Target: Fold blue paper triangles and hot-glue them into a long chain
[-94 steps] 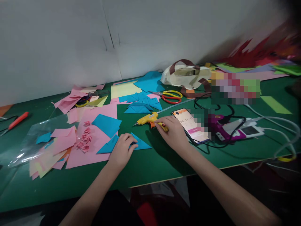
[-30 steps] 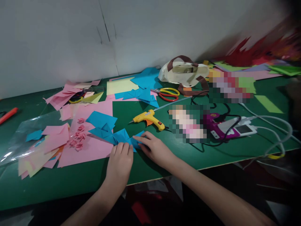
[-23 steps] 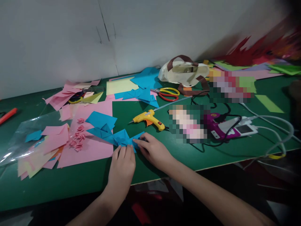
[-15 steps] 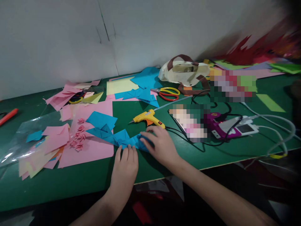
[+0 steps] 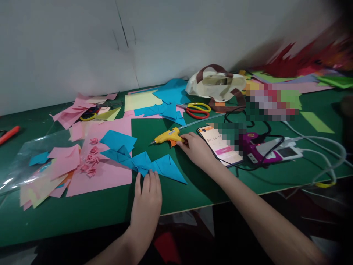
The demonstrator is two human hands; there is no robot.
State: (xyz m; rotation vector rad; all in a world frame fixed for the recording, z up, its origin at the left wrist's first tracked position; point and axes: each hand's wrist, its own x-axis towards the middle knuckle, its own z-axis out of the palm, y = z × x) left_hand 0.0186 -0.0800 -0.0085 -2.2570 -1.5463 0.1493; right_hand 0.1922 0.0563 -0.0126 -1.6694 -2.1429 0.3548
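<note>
A strip of blue folded paper [image 5: 168,166], made of joined triangular folds, lies across the table and partly over a pink sheet [image 5: 110,180]. The fingers of my left hand [image 5: 149,191] are stretched out, fingertips resting on the strip's near edge; the thumb is hidden. My right hand [image 5: 197,147] is closed around the handle of a yellow glue gun [image 5: 167,136], which lies on the table with its nozzle to the left. A glue stick [image 5: 201,120] sticks out of its back end. Behind the strip's left part is a flat blue paper piece [image 5: 118,140].
Small pink paper roses [image 5: 92,160] sit on the pink sheet. Paper scraps [image 5: 46,184] and a clear plastic bag are left. Scissors [image 5: 198,109] and a cloth bag [image 5: 216,86] stand behind. Right are a phone [image 5: 223,147], a purple power strip [image 5: 255,147] and cables.
My right hand has left the right end of the blue strip, moved up and right, and taken hold of the glue gun's handle. My left hand stays on the strip.
</note>
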